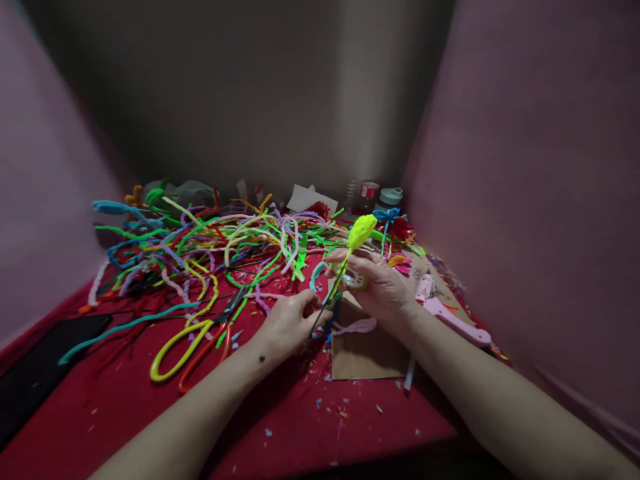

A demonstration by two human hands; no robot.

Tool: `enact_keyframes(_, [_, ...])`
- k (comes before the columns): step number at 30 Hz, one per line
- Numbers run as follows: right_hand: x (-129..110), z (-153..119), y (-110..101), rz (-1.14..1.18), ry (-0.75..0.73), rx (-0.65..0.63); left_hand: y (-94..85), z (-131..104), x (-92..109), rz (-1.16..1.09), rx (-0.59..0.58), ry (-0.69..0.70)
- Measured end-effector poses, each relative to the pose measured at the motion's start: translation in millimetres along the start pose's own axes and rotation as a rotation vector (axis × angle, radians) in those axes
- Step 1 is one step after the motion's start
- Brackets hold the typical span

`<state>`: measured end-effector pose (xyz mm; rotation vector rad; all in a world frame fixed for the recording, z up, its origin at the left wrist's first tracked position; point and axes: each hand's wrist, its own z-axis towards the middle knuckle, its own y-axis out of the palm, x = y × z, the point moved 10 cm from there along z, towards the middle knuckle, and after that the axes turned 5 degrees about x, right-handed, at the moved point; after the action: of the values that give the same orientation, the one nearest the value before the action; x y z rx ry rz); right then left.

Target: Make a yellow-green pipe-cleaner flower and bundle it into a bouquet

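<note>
Yellow bud [362,231], nearer the right hand [384,287], grip clamped on tape roll [356,280], tops stem [334,287] slanting down-left to left hand [289,325], grip pinching it, above tabletop [280,427] behind front edge.

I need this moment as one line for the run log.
left hand: at stem | right hand: holding roll | yellow bud: stem's upper end | scissors: on table | cardboard: on table

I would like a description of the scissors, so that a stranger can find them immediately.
On the red cloth, find the big tangle of fuzzy coloured stems. At its near edge, beside the left hand, lie the scissors, dark blades pointing away. Unlike the thin stems around, they have two large smooth handle loops, one yellow, one orange.
</note>
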<state>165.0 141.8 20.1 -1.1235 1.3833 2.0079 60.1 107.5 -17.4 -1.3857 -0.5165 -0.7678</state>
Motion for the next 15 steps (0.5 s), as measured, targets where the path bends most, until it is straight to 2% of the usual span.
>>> enact_keyframes(4, [0.4,-1.0,2.7,0.025,0.016,-0.016,4.9,-0.2,-3.2,0.125,0.029,-0.01])
enact_keyframes(11, [-0.2,-2.7,4.8,0.043,0.023,-0.033,2.2,2.8,-6.4,0.035,0.047,-0.079])
enact_keyframes(15, [2.6,-1.6,1.2,0.07,0.06,-0.051,1.7,3.7,-6.2,-0.077,0.002,-0.111])
